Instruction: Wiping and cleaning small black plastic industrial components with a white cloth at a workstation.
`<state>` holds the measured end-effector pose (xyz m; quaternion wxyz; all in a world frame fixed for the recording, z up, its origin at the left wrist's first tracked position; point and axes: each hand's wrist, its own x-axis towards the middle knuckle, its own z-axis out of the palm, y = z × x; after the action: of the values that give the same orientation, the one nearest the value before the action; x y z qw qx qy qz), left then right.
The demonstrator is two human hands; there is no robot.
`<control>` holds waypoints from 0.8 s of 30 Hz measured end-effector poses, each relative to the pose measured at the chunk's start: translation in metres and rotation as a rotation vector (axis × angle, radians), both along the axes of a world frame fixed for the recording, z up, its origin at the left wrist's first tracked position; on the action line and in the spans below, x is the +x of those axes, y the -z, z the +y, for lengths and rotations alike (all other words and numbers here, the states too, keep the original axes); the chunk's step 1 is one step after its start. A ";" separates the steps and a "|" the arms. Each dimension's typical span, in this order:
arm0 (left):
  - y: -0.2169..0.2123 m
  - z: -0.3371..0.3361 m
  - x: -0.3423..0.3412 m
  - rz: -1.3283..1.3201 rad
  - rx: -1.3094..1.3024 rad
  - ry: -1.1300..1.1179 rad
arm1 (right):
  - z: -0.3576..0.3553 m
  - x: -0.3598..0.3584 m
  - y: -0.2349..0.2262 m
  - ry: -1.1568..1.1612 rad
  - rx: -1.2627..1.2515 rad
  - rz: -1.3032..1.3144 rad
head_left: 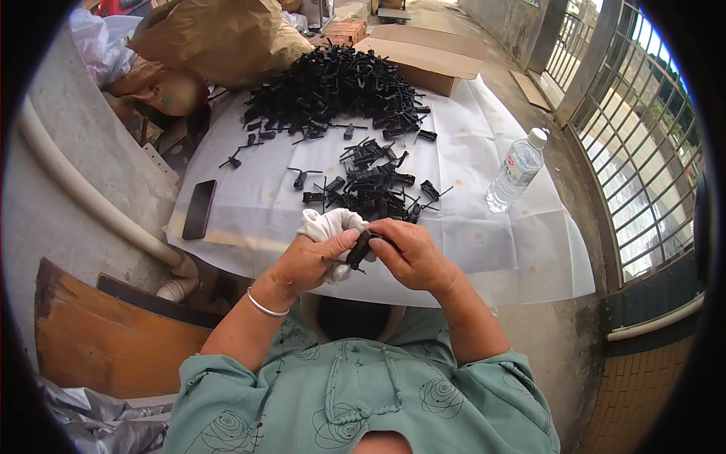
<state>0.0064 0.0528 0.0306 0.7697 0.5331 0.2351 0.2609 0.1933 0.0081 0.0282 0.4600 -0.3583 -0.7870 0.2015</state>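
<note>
In front of my body, at the near edge of the table, my left hand [320,253] is closed around a white cloth [330,225] and a small black plastic part [358,252]. My right hand [409,253] pinches the upper end of that same part between thumb and fingers. Thin arms stick out from the part's lower end. Just beyond my hands lies a loose cluster of similar black parts [376,185], and farther back rises a large heap of them [333,87]. My palms and some fingertips are hidden.
A white sheet [484,250] covers the table. A dark phone [199,209] lies at the left, and a clear water bottle [516,171] stands at the right. Behind the heap are an open cardboard box [425,60] and brown paper bags [215,38]. A barred metal gate [635,121] is on the right.
</note>
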 end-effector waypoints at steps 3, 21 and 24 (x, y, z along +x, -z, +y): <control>0.003 -0.015 -0.002 -0.254 -0.159 -0.109 | -0.006 -0.010 0.004 0.124 -0.059 0.009; 0.012 -0.049 -0.005 0.142 0.183 -0.334 | -0.022 -0.031 0.020 0.182 -0.293 0.298; 0.016 -0.049 -0.003 0.158 0.282 -0.422 | -0.025 -0.029 0.025 0.120 -0.214 0.106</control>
<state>0.0032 0.0033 0.0144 0.5957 0.5930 0.3617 0.4033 0.1642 -0.0170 0.0032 0.4711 -0.4406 -0.7129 0.2751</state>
